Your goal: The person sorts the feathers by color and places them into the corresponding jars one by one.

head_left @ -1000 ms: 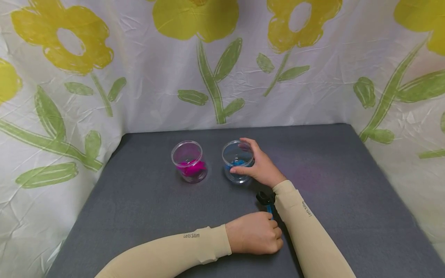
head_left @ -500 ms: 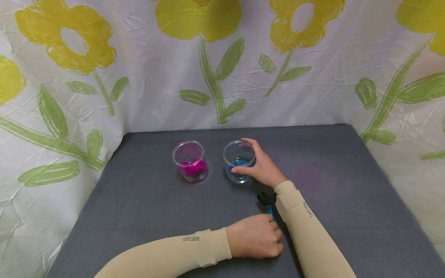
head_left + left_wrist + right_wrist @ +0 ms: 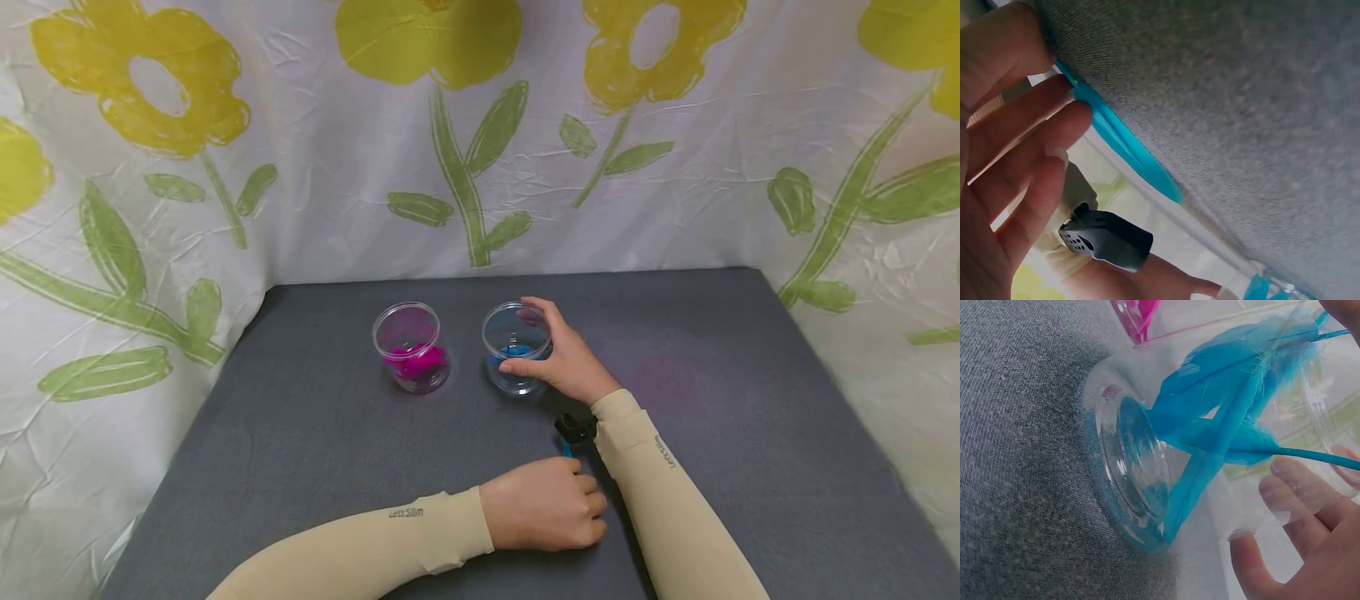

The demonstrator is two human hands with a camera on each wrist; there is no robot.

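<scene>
Low over the table, my left hand (image 3: pixel 543 508) pinches a bright blue feather (image 3: pixel 1129 147) near one end, between thumb and fingertips. From above, only a small part of this feather shows past the knuckles. The left wrist view has it lying along the grey cloth surface. Farther forward, my right hand (image 3: pixel 573 367) grips the right side of a clear round jar (image 3: pixel 516 387), thumb in front and fingers behind. Several blue feathers (image 3: pixel 1216 412) lean inside that upright, lidless jar, their quills toward its mouth.
Left of the blue-feather jar stands a matching clear jar (image 3: pixel 406 310) with pink feathers (image 3: pixel 420 362) inside. A black camera (image 3: pixel 574 427) sits on my right wrist, just beyond the left hand. Behind the grey table (image 3: pixel 300 467) hangs a white flowered cloth (image 3: pixel 330 183).
My left hand has shifted slightly left, and the visible bit of blue feather has swung left with it. The right hand and both jars hold their places.
</scene>
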